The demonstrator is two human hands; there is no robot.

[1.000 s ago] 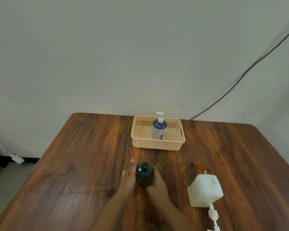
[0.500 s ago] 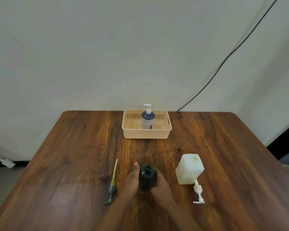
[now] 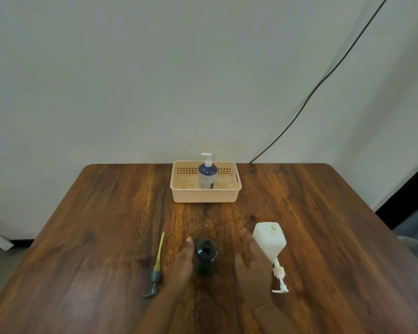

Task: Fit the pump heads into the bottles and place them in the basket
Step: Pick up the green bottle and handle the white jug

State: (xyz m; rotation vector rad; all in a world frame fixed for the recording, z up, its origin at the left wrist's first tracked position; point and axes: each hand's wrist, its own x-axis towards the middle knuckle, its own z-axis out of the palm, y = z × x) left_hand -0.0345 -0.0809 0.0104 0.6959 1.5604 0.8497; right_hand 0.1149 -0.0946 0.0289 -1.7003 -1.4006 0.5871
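A black bottle [image 3: 205, 256] with no pump stands upright near the table's front. My left hand [image 3: 182, 263] rests against its left side. My right hand [image 3: 251, 261] is off the bottle, open, between it and a white square bottle [image 3: 270, 239]. A white pump head [image 3: 280, 278] lies just in front of the white bottle. A grey pump head with a yellow tube [image 3: 156, 268] lies left of my left hand. A beige basket [image 3: 179, 189] at the back holds a dark blue bottle [image 3: 207, 173] with its white pump fitted.
The wooden table [image 3: 94, 225] stands against a pale wall. A black cable [image 3: 323, 78] runs down the wall to the table's back right edge. Floor shows past the table's left and right sides.
My right hand has let go of the black bottle and moved right toward the white bottle. The view shifted, bringing the grey pump head into sight.
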